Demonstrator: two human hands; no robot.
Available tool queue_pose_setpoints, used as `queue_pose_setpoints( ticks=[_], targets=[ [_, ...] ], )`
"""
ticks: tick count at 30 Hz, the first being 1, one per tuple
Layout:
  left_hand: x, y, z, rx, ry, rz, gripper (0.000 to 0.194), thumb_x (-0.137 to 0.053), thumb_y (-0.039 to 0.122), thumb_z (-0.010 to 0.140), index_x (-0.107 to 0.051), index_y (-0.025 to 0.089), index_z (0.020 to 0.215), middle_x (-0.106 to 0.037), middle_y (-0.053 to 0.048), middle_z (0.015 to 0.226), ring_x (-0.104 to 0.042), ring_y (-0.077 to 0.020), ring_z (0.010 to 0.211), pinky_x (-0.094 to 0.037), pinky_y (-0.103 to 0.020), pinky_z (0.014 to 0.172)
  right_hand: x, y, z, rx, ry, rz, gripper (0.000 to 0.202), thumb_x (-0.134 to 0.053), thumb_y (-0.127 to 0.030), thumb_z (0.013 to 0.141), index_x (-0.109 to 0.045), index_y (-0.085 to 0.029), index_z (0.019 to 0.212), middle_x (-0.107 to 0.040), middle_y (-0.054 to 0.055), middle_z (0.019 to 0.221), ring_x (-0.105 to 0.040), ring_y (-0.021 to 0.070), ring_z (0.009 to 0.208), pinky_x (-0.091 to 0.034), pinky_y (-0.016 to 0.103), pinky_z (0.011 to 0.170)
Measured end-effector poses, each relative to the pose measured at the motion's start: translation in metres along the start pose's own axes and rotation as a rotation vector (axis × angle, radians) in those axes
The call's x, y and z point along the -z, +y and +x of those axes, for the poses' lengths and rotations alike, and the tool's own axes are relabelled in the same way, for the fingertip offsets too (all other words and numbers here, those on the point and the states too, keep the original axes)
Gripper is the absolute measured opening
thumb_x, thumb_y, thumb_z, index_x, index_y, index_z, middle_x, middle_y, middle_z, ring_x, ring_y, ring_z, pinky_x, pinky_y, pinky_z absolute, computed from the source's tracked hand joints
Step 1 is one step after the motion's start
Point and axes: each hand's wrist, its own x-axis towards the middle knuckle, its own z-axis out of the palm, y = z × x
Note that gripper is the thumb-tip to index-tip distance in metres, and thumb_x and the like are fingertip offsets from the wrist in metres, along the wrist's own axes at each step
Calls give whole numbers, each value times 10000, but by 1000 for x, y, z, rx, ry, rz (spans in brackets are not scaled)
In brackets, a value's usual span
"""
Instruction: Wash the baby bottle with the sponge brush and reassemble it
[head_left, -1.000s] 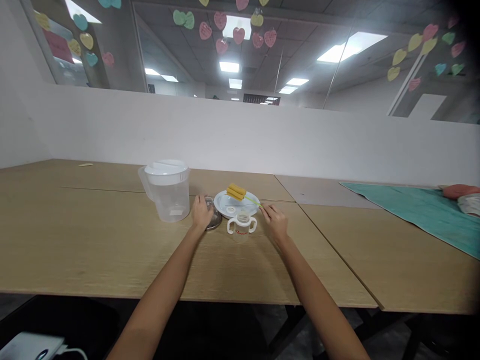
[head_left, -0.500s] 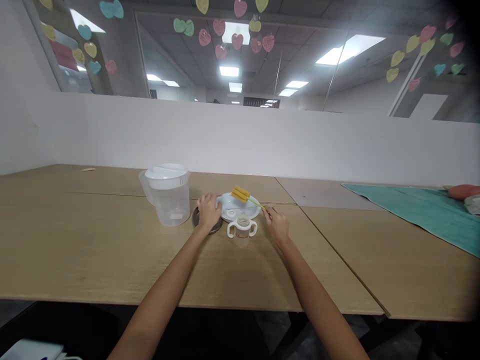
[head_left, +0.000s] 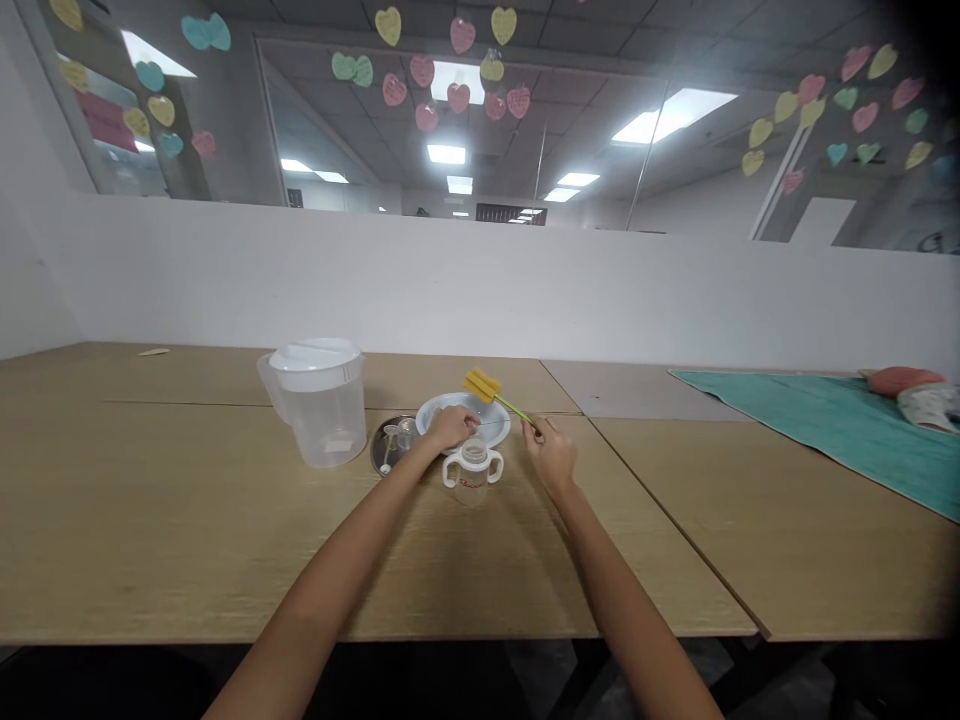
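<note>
Even, diffuse light; moderate brightness. White rectangular ceiling lights (head_left: pixel 679 114), seen at the wide clear glass pane (head_left: pixel 577 105), blown out; hazy glare around the largest. Shadows faint, soft-edged on light-brown wooden table (head_left: pixel 187 530); near-black beneath it. Wide-angle stretch at edges; dark vignette upper right. Red lettering on clear cup with two white handles (head_left: pixel 472 472) illegible.

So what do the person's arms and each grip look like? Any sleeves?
The bare, slender left arm and bare, slender right arm show no sleeves. The bare human left grip and bare human right grip wear no gloves. I see no watch, bracelet, cables or markings; rings would be too small to tell.
</note>
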Motion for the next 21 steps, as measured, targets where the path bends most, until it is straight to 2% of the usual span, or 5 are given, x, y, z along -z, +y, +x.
queue_pose_setpoints(
  ticks=[6,9,11,15,21],
  targets=[
    [22,-21,-29,11,225,-86,290,-510,249,784,-659,185,1024,-670,-71,1063,-613,-200,917,-459,-332,837,4,-4,-2,56,16,113,303,-467,-353,843,-688,-160,766,-658,54,654,-563,135,575,-360,230,543],
    [24,-32,-45,12,369,-183,288,-498,280,798,-659,177,1013,-675,-70,1049,-615,-201,930,-462,-345,849,2,-7,-6,157,1,166,284,-489,-345,828,-691,-170,733,-683,62,682,-584,138,592,-395,229,573],
    [23,-36,-53,11,441,-265,271,-529,313,787,-672,186,978,-684,-62,1027,-618,-203,932,-457,-353,864,0,-9,-7,173,11,136,273,-496,-335,826,-696,-176,731,-688,61,682,-592,140,600,-393,227,572],
    [20,-35,-61,-7,484,-340,296,-542,395,794,-674,210,984,-685,-52,1025,-615,-198,945,-450,-350,874,-2,-6,-8,115,69,26,260,-502,-312,823,-698,-169,729,-680,55,643,-580,137,567,-369,230,539],
    [24,-33,-65,32,670,-254,292,-518,397,812,-670,203,970,-685,-57,938,-608,-183,830,-461,-341,817,2,-2,-7,185,15,149,278,-493,-315,819,-686,-173,677,-665,47,606,-568,128,536,-381,227,541]
  ],
)
